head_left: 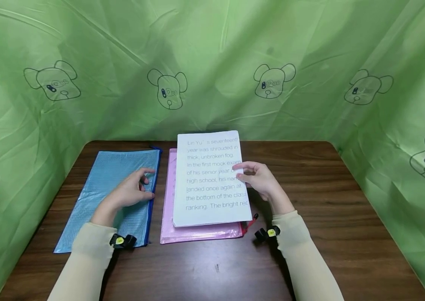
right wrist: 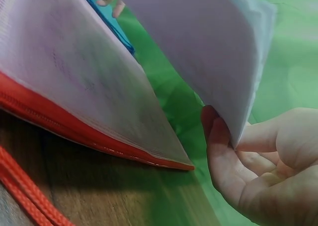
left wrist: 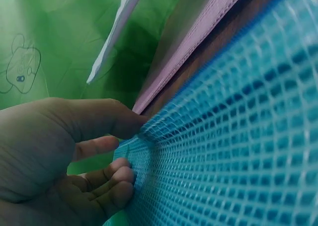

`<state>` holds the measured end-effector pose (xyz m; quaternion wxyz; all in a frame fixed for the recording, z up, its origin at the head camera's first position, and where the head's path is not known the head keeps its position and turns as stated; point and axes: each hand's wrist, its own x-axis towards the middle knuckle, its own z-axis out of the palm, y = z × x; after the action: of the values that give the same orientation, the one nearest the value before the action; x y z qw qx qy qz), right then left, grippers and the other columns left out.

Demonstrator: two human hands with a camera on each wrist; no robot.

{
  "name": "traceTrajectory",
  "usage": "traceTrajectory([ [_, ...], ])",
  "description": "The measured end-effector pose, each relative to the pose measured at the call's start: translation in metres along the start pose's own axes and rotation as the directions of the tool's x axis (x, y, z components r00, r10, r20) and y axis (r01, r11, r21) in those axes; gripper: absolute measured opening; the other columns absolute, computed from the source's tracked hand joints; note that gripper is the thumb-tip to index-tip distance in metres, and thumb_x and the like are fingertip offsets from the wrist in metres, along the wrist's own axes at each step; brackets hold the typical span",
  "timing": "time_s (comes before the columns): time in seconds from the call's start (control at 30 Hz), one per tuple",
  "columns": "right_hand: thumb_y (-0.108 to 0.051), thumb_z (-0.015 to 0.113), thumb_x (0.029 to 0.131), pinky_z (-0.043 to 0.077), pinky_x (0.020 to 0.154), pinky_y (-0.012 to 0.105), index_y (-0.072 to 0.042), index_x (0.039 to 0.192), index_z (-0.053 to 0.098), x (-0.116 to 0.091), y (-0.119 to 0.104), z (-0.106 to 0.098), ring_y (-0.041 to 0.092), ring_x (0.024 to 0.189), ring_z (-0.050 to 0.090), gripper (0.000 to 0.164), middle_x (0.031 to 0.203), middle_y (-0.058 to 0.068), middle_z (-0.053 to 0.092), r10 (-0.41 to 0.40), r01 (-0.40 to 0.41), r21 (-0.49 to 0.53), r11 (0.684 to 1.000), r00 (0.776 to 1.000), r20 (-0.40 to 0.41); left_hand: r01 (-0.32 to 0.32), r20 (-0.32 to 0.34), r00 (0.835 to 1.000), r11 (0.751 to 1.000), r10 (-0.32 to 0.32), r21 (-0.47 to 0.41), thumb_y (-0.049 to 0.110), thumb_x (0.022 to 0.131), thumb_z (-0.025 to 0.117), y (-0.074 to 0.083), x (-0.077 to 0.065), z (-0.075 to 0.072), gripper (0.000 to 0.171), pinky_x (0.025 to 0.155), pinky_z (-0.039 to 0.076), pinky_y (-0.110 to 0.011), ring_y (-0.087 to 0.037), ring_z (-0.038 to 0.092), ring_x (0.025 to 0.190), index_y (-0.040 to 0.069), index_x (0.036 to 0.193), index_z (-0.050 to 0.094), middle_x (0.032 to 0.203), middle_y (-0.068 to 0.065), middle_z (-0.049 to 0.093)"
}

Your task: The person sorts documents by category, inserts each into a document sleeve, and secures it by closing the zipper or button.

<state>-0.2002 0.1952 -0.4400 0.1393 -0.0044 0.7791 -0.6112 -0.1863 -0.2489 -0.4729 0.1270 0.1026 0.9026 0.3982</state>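
Note:
My right hand (head_left: 260, 179) pinches the right edge of a stack of printed white paper (head_left: 212, 179) between thumb and fingers. In the right wrist view the paper (right wrist: 203, 47) is raised at a tilt above a pink zip pouch (head_left: 202, 235), whose red zipper (right wrist: 74, 129) runs along one side. To the left, a blue mesh zip pouch (head_left: 103, 184) lies flat on the table. My left hand (head_left: 131, 191) rests over its zipper side, with thumb and index finger spread and the other fingers loosely bent. In the left wrist view the thumb touches the pouch's blue edge.
The dark wooden table (head_left: 347, 234) carries both pouches side by side. A red cord (right wrist: 30, 191) hangs from the pink pouch's zipper. Green cloth (head_left: 212, 50) with printed bear faces surrounds the table at the back and both sides.

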Motion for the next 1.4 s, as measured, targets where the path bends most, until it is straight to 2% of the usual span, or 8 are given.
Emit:
traceTrajectory([
  [0.2,-0.001,0.071,0.104,0.063,0.079,0.034,-0.003,0.131,0.076,0.000,-0.001,-0.004,0.021,0.092,0.075,0.027,0.126,0.020,0.072,0.008,-0.008,0.014,1.000,1.000,0.008,-0.045,0.017,0.999,0.999,0.045,-0.008,-0.002,0.095,0.076,0.002,-0.001,-0.002,0.068,0.066,0.049,-0.032,-0.023,0.056,0.081,0.004,0.157,0.049,0.101,-0.012,0.062],
  [0.3,0.000,0.071,0.104,0.064,0.081,0.036,-0.002,0.131,0.075,-0.001,-0.001,-0.005,0.022,0.093,0.076,0.027,0.127,0.020,0.072,0.012,-0.013,0.029,1.000,1.000,0.019,-0.047,0.012,0.999,0.999,0.047,0.007,-0.003,0.097,0.075,0.004,-0.001,-0.002,0.066,0.064,0.049,-0.033,-0.023,0.057,0.079,0.005,0.157,0.050,0.096,-0.010,0.063],
  [0.53,0.002,0.070,0.104,0.065,0.084,0.037,0.001,0.132,0.074,-0.002,-0.001,-0.009,0.023,0.094,0.076,0.029,0.124,0.021,0.071,0.018,-0.021,0.056,0.998,0.999,0.051,-0.010,-0.064,0.998,1.000,0.011,0.006,-0.002,0.097,0.072,0.008,0.000,0.000,0.061,0.065,0.054,-0.036,-0.023,0.062,0.079,0.006,0.154,0.053,0.097,-0.012,0.066],
  [0.8,0.004,0.072,0.102,0.065,0.085,0.038,0.003,0.132,0.073,-0.006,-0.009,-0.015,0.023,0.096,0.076,0.030,0.123,0.022,0.071,-0.005,0.000,0.076,0.997,0.998,0.070,-0.027,-0.198,0.980,0.990,-0.001,-0.136,-0.001,0.096,0.069,0.028,0.000,0.001,0.060,0.063,0.063,-0.037,-0.028,0.067,0.075,0.008,0.154,0.052,0.098,-0.016,0.066],
  [1.0,0.005,0.071,0.102,0.065,0.085,0.037,0.004,0.133,0.072,-0.007,-0.011,-0.018,0.023,0.096,0.076,0.031,0.124,0.022,0.071,-0.007,0.001,0.075,0.997,0.997,0.078,-0.054,-0.259,0.966,0.968,-0.013,-0.247,-0.002,0.097,0.069,0.044,0.002,0.016,0.060,0.064,0.063,-0.035,-0.026,0.070,0.075,0.007,0.154,0.051,0.102,-0.019,0.068],
  [1.17,0.002,0.071,0.103,0.065,0.083,0.036,0.000,0.133,0.074,-0.008,-0.010,-0.021,0.024,0.095,0.077,0.031,0.122,0.020,0.072,0.007,-0.010,0.040,0.999,0.997,0.078,-0.059,-0.263,0.963,0.917,-0.051,-0.394,-0.003,0.099,0.070,0.048,0.007,0.033,0.056,0.066,0.063,-0.034,-0.023,0.070,0.075,0.003,0.151,0.050,0.104,-0.022,0.069],
  [1.23,0.001,0.071,0.103,0.065,0.082,0.036,-0.002,0.133,0.075,-0.008,-0.009,-0.021,0.025,0.095,0.077,0.030,0.120,0.019,0.073,0.013,-0.015,0.025,1.000,0.997,0.077,-0.055,-0.257,0.964,0.904,-0.061,-0.423,-0.003,0.100,0.070,0.049,0.009,0.040,0.055,0.066,0.063,-0.034,-0.023,0.070,0.074,0.002,0.150,0.049,0.104,-0.023,0.069],
  [1.4,0.000,0.070,0.104,0.065,0.081,0.037,-0.006,0.131,0.077,-0.008,-0.008,-0.022,0.027,0.095,0.077,0.028,0.118,0.019,0.073,0.032,-0.032,0.001,0.999,0.997,0.077,-0.051,-0.253,0.965,0.901,-0.066,-0.431,-0.002,0.101,0.070,0.051,0.009,0.051,0.052,0.066,0.063,-0.034,-0.024,0.070,0.076,0.002,0.148,0.047,0.105,-0.022,0.068],
])
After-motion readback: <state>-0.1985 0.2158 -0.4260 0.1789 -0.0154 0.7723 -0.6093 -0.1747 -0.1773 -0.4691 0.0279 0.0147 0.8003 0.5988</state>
